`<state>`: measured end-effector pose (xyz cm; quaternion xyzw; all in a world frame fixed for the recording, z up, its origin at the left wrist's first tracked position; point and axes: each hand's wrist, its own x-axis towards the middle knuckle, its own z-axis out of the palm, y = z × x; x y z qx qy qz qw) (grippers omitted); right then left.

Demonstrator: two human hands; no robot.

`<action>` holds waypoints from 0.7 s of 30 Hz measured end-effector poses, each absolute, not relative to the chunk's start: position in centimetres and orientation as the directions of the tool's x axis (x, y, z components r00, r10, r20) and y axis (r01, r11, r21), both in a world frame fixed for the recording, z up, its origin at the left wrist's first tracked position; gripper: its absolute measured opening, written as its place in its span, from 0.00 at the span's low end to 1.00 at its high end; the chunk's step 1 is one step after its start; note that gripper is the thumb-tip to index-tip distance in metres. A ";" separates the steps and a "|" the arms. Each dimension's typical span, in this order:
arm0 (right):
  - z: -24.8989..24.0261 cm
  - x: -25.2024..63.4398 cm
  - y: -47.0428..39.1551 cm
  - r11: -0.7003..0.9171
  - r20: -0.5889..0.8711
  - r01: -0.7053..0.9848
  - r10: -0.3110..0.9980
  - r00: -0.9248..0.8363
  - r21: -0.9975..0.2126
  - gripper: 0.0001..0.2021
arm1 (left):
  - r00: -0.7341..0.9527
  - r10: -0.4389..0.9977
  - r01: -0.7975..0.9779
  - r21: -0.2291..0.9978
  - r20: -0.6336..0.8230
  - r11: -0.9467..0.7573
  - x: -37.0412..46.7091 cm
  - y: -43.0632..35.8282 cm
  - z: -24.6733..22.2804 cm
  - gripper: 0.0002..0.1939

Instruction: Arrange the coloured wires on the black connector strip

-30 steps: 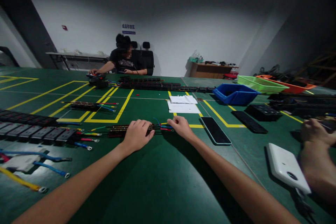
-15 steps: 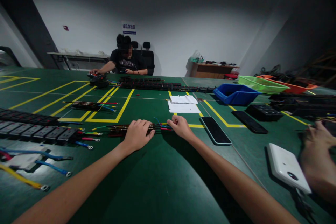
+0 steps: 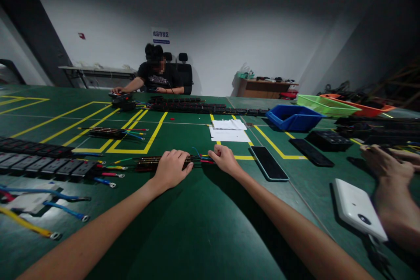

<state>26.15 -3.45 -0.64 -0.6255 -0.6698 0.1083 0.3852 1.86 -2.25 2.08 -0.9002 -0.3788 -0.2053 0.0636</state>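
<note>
My left hand (image 3: 173, 167) lies over a bundle of long dark strips (image 3: 149, 163) with copper-coloured lines, its fingers wrapped round the right part. Green and yellow wires with ring terminals stick out at the bundle's left end. From the right end come thin coloured wires (image 3: 205, 159), red and blue among them. My right hand (image 3: 224, 158) is closed in a pinch at the tips of these wires, and the fingers hide the ends. Farther back on the left lies a similar strip bundle (image 3: 106, 132) with ring-ended wires.
Rows of black socket modules (image 3: 62, 167) and thick ring-ended cables stand left. Paper sheets (image 3: 229, 133), a phone (image 3: 269, 164), a blue bin (image 3: 293, 118) and a white device (image 3: 359, 210) are to the right. A co-worker's hands (image 3: 389, 164) work at far right; another person sits across the table.
My hands stay almost in place; the right one shifts very slightly. At the right edge, the co-worker's hands have moved left and farther into view.
</note>
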 end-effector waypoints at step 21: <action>-0.5 25.9 -3.5 0.157 0.347 0.775 0.934 0.084 -0.612 0.17 | 0.623 0.660 0.712 0.046 0.420 -0.701 1.9 -2.2 2.1 0.15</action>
